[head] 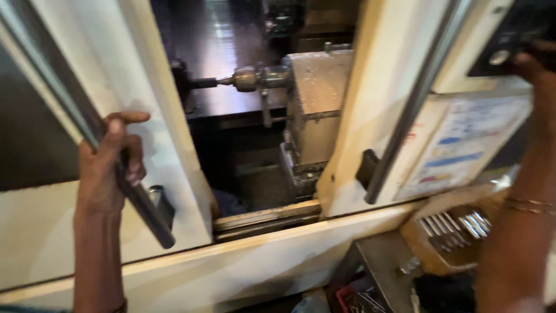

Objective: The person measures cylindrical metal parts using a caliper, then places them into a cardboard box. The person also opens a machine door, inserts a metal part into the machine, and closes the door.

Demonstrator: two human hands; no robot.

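A large cream-coloured machine enclosure (pixel 243 261) fills the view, with a sliding door on each side and a dark gap between them. The left door (pixel 168 116) carries a long dark bar handle (pixel 136 194) that runs slantwise down its face; the right door (pixel 376 87) has a like handle (pixel 405 116) and stands apart from the left one, so the inside shows. In that opening sits a grey metal block (pixel 315 110) with a round spindle nose (pixel 255 78) pointing left. Right of the right door hangs a pale printed sheet (pixel 463 145), and above it a dark control panel (pixel 509 35). Low on the right a wooden tray (pixel 440 255) holds a row of shiny metal pieces (pixel 454 226). The left hand (pixel 107 165) is wrapped round the left door's bar handle, fingers (pixel 136 159) curled tight over it and thumb up. The right hand (pixel 536 64) reaches to the control panel, touching beside a round button (pixel 499 57); it is blurred, so how far its fingers are spread cannot be told.
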